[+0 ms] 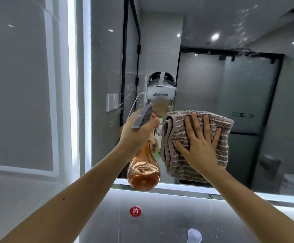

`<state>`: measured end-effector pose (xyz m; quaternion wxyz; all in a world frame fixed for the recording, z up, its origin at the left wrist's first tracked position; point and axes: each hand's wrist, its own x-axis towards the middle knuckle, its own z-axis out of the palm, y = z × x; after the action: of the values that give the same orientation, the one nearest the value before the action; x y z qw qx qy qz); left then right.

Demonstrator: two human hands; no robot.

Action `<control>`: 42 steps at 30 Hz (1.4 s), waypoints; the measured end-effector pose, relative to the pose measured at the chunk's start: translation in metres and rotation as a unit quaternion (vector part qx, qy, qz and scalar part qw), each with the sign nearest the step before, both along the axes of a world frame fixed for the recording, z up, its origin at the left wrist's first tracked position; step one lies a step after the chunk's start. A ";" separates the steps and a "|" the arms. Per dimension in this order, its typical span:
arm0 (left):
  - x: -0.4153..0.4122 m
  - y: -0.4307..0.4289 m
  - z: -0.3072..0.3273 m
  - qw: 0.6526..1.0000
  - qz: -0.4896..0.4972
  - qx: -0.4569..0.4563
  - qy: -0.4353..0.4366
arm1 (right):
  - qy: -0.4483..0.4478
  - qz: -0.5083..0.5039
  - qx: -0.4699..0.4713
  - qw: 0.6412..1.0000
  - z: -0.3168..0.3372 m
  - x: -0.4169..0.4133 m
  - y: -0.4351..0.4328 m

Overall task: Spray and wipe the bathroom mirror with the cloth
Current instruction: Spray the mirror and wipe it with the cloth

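Observation:
The bathroom mirror point(204, 71) fills the wall ahead, with spray droplets at its upper right and around the reflected headset. My left hand point(137, 130) grips the neck of an amber spray bottle point(143, 172) with a grey trigger head, held up just in front of the glass. My right hand point(200, 144) presses flat, fingers spread, on a folded brown striped cloth point(181, 165) against the mirror's lower middle. The bottle hangs beside the cloth's left edge.
A lit strip point(72, 85) runs down the mirror's left side and another along its bottom edge point(177, 187). Grey tiled wall point(19, 85) lies to the left. Below, a red round sticker point(135, 211) sits on the wall panel, with a white object point(194, 235) at the bottom edge.

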<state>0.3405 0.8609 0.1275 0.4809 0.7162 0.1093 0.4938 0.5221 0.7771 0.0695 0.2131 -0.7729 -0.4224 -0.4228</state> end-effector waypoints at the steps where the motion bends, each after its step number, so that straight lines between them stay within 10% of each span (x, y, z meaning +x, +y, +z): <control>1: 0.000 -0.001 0.000 1.000 -0.003 0.000 0.001 | -0.004 -0.001 0.001 1.000 0.000 0.001 0.000; 21: -0.039 0.041 0.002 0.997 0.030 -0.066 -0.029 | -0.209 0.069 -0.043 0.974 0.079 -0.023 0.044; 25: -0.054 0.045 0.028 0.998 0.014 -0.035 -0.054 | -0.152 0.036 0.000 0.988 0.146 -0.039 0.065; 33: -0.074 0.052 -0.004 1.000 0.001 -0.023 -0.019 | -0.206 0.123 -0.098 0.966 0.019 -0.051 0.073; 42: -0.091 0.059 0.014 0.994 0.058 -0.048 -0.076 | -0.165 0.085 -0.025 0.982 0.114 -0.087 0.116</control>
<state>0.2494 0.9203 0.1418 0.4924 0.6447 0.1376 0.5683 0.4355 0.8933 0.1839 0.1561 -0.6585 -0.5267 -0.5144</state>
